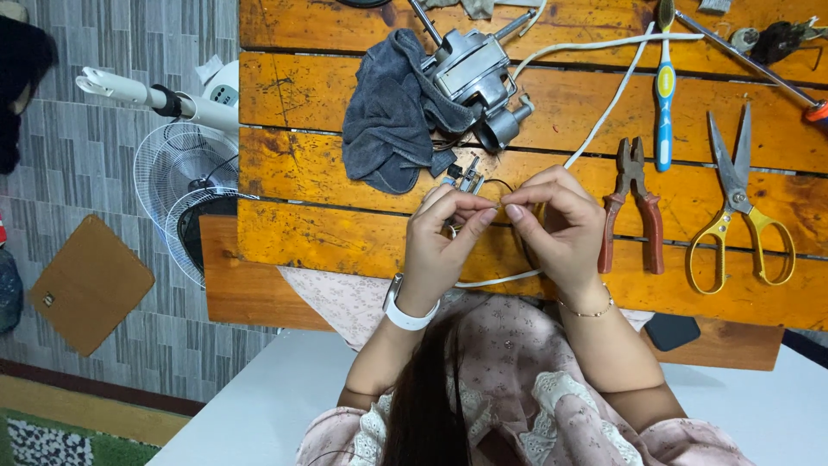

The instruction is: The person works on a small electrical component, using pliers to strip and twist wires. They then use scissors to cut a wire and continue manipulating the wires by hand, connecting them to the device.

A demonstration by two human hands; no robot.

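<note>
My left hand and my right hand meet over the orange wooden table, fingertips pinched together on a thin dark wire. That wire leads up toward a small metal part and the grey fan motor, which lies partly on a dark grey cloth. A white cable runs from the motor area down under my right hand. What exactly sits between my fingertips is too small to make out.
Red-handled pliers, yellow-handled scissors and a blue and yellow toothbrush lie to the right. A long screwdriver is at the top right. A white fan stand and wire grille lie on the floor at left, beside a brown square pad.
</note>
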